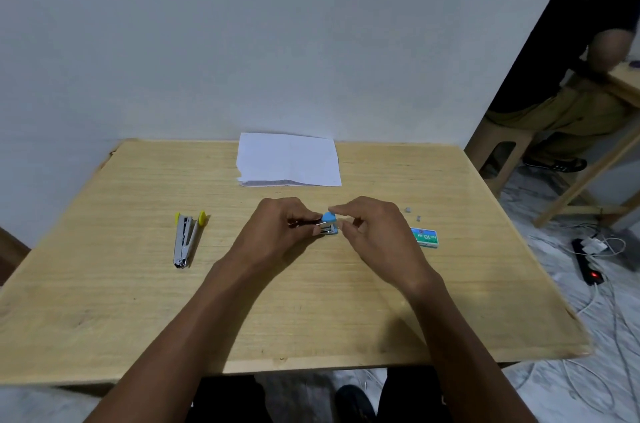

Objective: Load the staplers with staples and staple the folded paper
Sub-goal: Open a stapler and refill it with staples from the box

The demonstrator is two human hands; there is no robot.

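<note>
A small blue stapler (329,223) is at the middle of the wooden table (138,301), held between both hands. My left hand (277,232) grips its left part, fingers curled round it. My right hand (370,232) pinches its blue top from the right. A yellow-tipped metal stapler (185,239) lies swung apart at the left, untouched. The folded white paper (289,160) lies flat at the table's far edge. A green staple box (425,237) sits just right of my right hand, with small loose staple pieces (412,213) beyond it.
A white wall stands right behind the table. At the far right a person sits on a wooden stool (498,152) by another table. A black power strip (587,261) and cables lie on the floor to the right.
</note>
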